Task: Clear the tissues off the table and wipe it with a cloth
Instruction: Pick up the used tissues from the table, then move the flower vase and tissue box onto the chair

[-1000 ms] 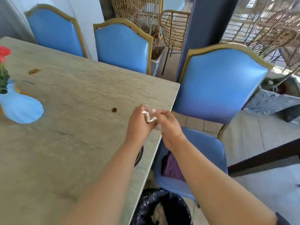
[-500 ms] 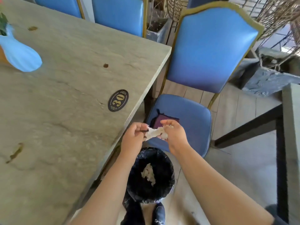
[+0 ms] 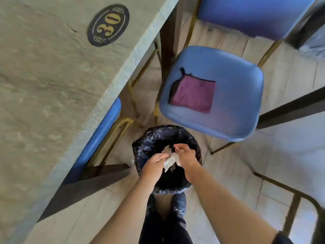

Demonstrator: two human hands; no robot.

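Both of my hands hang over a round bin lined with a black bag [image 3: 149, 138] on the floor. A crumpled white tissue [image 3: 170, 162] sits between them. My left hand [image 3: 154, 164] has flat, loose fingers touching the tissue's left side. My right hand [image 3: 186, 155] curls around the tissue's right end. A folded purple cloth [image 3: 193, 94] with black trim lies on the seat of a blue chair [image 3: 228, 106] just beyond the bin. The stone-grey table [image 3: 52, 85] fills the left, its edge well above the bin.
A black oval plaque reading 30 [image 3: 108, 24] is fixed near the table corner. A second blue chair [image 3: 98, 138] is tucked under the table left of the bin. My shoes [image 3: 177, 203] stand right behind the bin. A dark table leg [image 3: 290, 110] crosses the floor at right.
My view tipped down from the tabletop to the floor. Both hands carried the tissue off the table edge and lowered it over the bin; the left fingers have loosened.
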